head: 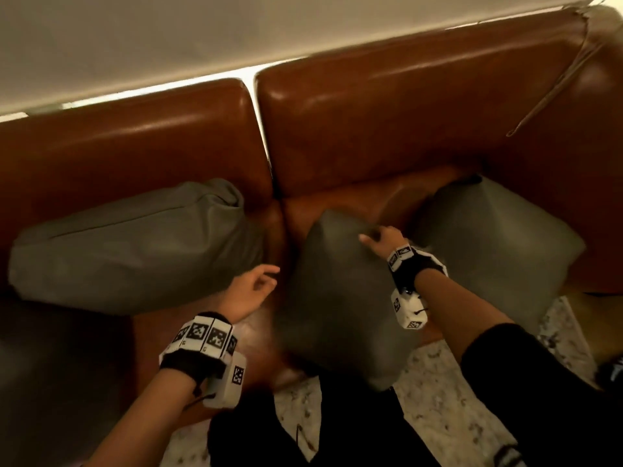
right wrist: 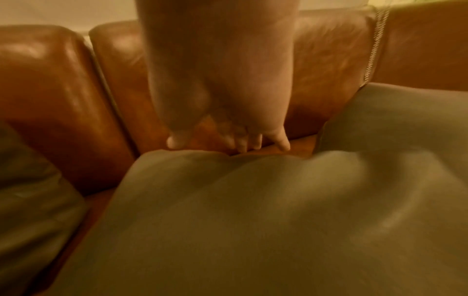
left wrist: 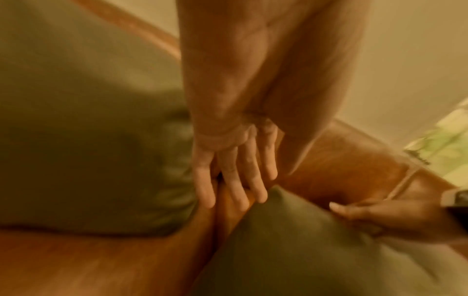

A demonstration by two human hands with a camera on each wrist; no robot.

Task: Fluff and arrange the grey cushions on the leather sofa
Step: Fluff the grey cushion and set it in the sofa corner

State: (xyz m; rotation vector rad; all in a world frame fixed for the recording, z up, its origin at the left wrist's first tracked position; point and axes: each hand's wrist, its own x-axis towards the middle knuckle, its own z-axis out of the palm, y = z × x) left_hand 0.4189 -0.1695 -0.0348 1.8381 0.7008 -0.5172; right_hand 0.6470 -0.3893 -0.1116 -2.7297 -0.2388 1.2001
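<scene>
Right hand (head: 382,239) pinching puffy grey middle cushion (head: 340,298), left hand (head: 251,289) loose, glossy brown leather sofa (head: 387,129)

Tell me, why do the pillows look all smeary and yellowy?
Head view: the middle cushion smears with motion blur, and glare streaks the sofa backrest. Both wrist views: soft all over, with a warm orange cast, so the right hand looks fuzzy.

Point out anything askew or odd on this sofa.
The middle grey cushion overhangs the brown leather sofa's front edge, tilted, with the right hand gripping its top. The left grey cushion lies slumped flat. A beige cord trails across the backrest.
</scene>
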